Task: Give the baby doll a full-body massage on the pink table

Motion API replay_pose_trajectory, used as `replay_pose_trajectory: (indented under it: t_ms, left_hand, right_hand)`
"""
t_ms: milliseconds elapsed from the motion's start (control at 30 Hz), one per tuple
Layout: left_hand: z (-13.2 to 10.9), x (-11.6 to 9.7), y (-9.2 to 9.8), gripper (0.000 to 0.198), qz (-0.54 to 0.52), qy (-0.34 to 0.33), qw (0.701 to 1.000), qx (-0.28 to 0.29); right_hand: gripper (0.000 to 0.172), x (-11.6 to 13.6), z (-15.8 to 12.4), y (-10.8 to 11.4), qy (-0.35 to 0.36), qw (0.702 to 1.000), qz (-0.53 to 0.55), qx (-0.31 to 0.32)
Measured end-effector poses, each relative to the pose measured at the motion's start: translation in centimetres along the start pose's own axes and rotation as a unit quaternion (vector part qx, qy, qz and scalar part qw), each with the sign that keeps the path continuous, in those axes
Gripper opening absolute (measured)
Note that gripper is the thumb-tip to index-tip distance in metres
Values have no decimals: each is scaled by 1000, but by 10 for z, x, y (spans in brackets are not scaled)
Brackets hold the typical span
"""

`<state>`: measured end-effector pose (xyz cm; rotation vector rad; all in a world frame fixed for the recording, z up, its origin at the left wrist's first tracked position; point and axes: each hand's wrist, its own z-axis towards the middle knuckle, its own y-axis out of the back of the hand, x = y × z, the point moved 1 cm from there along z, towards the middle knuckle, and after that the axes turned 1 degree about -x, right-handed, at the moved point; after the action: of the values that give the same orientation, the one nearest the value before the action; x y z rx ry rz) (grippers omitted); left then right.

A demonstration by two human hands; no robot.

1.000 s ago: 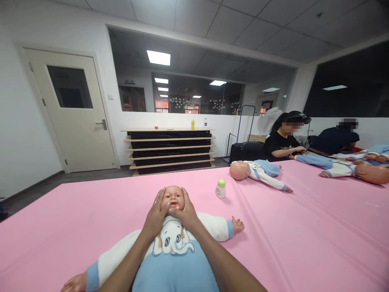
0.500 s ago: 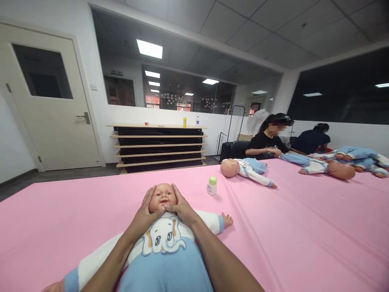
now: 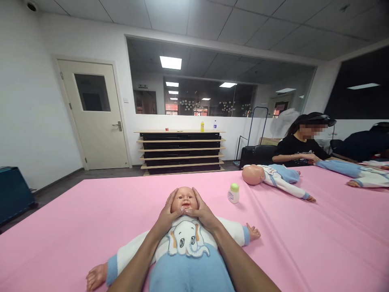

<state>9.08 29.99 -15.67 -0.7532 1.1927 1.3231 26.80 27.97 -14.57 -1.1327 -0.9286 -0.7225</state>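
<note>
A baby doll (image 3: 187,263) lies on its back before me, its arms spread wide. It wears a white and blue suit with an elephant's face on the chest. My left hand (image 3: 169,211) cups one side of the doll's head, and my right hand (image 3: 204,211) cups the other. Both thumbs meet at the chin below the mouth, while the fingers run up along the cheeks. A small white bottle (image 3: 233,195) with a green cap stands to the right of the head, apart from my hands.
Pink cloth (image 3: 75,227) covers the table. A second doll (image 3: 273,176) lies at the back right, with another (image 3: 361,173) beyond it. A person (image 3: 300,142) in a black shirt sits there. Stacked boards (image 3: 182,148) stand against the wall behind.
My view has turned to the left, so everything sits further right in the picture. Both hands stay around the doll's head, with little visible change in their hold.
</note>
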Motion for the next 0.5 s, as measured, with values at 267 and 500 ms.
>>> replay_pose_trajectory:
  t_ms: [267, 500]
  left_hand:
    - [1, -1, 0, 87, -47, 7, 999, -4]
    - [-5, -11, -2, 103, -67, 18, 997, -13]
  right_hand:
    - [107, -2, 3, 1, -12, 996, 88, -7]
    - [108, -5, 2, 7, 26, 1000, -2, -9]
